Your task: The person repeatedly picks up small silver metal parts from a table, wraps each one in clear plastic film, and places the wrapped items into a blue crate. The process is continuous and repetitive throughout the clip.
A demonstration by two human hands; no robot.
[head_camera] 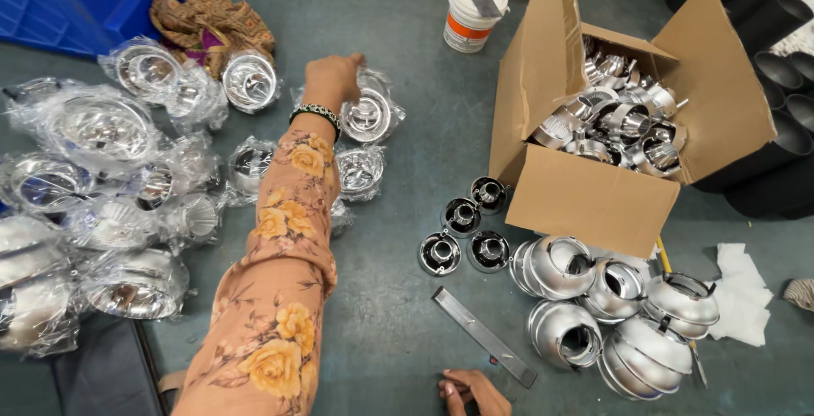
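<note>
My left hand (pixel 332 77) reaches far across the grey-green floor, the arm in a peach floral sleeve with a dark beaded bangle at the wrist. Its fingers are closed on the plastic of a wrapped chrome reflector (pixel 369 115). A second wrapped reflector (pixel 359 172) lies just below it. At the bottom edge my right hand (pixel 471 392) rests with curled fingers and nothing visible in it, close to the near end of a flat metal strip (pixel 483 335).
Several plastic-wrapped reflectors (pixel 102 128) cover the left side. An open cardboard box (pixel 593 200) of chrome parts stands right, with small chrome rings (pixel 465 217) and stacked chrome domes (pixel 593 297) before it. A white bucket (pixel 472 13), blue crate (pixel 85 0), patterned cloth (pixel 212 17), black tubes (pixel 780 60).
</note>
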